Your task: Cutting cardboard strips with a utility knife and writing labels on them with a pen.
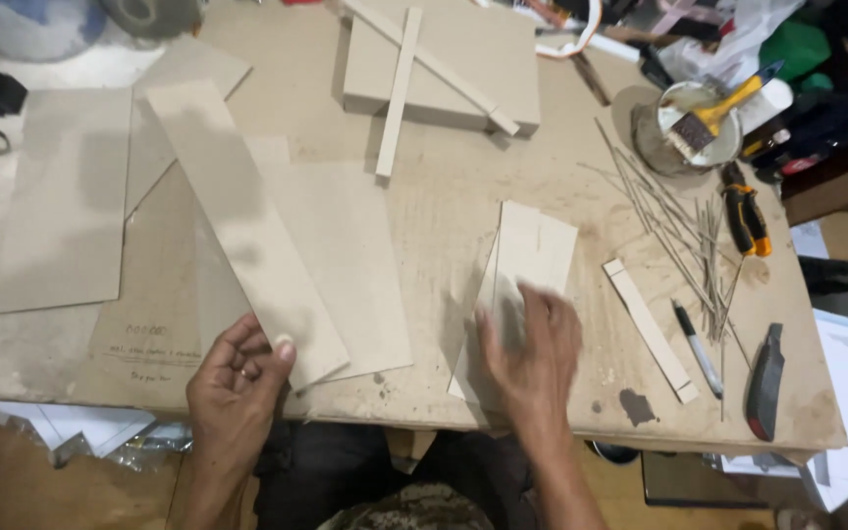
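Nearest the workbench (503,177) front edge, the left hand (238,388) pinched the near corner of a long, matte tan board strip (247,231) that ran away across the top. Right of that strip, the right hand (532,353) lay flat, fingers spread and blurred, pressing on pale thin wood pieces (532,255). Farther right sat a slim wooden slat (652,329) and black marker (697,348). Beyond, thin sticks (679,231) fanned out, then a round tin with a yellow-handled brush (704,123).
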